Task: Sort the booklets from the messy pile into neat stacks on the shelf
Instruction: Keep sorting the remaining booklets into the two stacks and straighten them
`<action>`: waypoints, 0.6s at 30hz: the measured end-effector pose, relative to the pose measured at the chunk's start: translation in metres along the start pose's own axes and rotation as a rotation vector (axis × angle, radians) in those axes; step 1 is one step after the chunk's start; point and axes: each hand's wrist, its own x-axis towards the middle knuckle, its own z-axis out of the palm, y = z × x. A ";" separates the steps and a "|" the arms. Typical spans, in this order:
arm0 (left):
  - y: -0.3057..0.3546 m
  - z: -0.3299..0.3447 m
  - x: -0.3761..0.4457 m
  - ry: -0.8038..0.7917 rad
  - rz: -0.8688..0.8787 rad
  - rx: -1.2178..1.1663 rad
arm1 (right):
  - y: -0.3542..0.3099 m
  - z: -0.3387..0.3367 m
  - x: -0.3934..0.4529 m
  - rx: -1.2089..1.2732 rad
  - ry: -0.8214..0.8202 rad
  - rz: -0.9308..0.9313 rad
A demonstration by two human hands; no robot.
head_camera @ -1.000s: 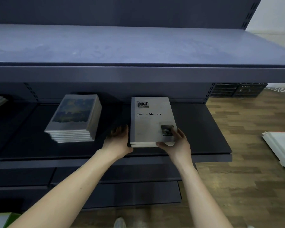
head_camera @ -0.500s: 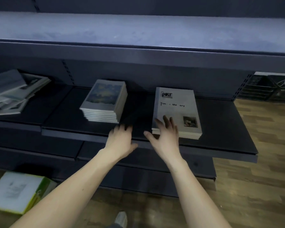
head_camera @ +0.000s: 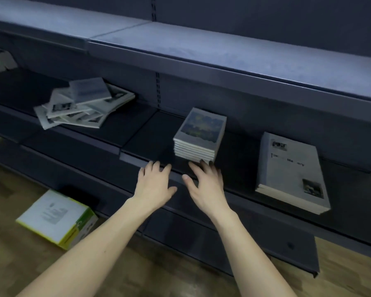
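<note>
On the dark shelf (head_camera: 150, 133) a messy pile of booklets (head_camera: 81, 103) lies at the left, fanned out at odd angles. A neat stack of small booklets with a painted cover (head_camera: 199, 136) stands in the middle. Further right sits a neat stack of large grey booklets (head_camera: 291, 170). My left hand (head_camera: 154, 181) hovers open over the shelf's front edge, holding nothing. Beside it my right hand (head_camera: 206, 183) is open too, fingertips just under the near corner of the small stack.
An upper shelf (head_camera: 201, 48) overhangs the booklets. A white and green box (head_camera: 56, 217) lies on the wooden floor at the lower left. More pale booklets (head_camera: 0, 61) show at the far left edge. A lower shelf (head_camera: 223, 236) juts out below my arms.
Both hands have let go of the large grey stack and shifted left, now in front of the small stack. My view has swung left, bringing the messy pile into sight.
</note>
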 end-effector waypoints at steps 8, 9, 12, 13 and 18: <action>-0.128 -0.018 -0.007 0.019 -0.089 -0.064 | -0.111 0.071 0.030 -0.002 -0.076 -0.067; -0.144 -0.021 -0.007 0.017 -0.096 -0.071 | -0.125 0.080 0.034 0.008 -0.080 -0.069; -0.189 -0.030 -0.008 0.019 -0.116 -0.083 | -0.164 0.106 0.044 0.031 -0.090 -0.075; -0.202 -0.032 -0.008 0.023 -0.121 -0.087 | -0.176 0.114 0.048 0.036 -0.095 -0.078; -0.260 -0.043 -0.009 0.042 -0.154 -0.124 | -0.225 0.146 0.062 0.062 -0.144 -0.099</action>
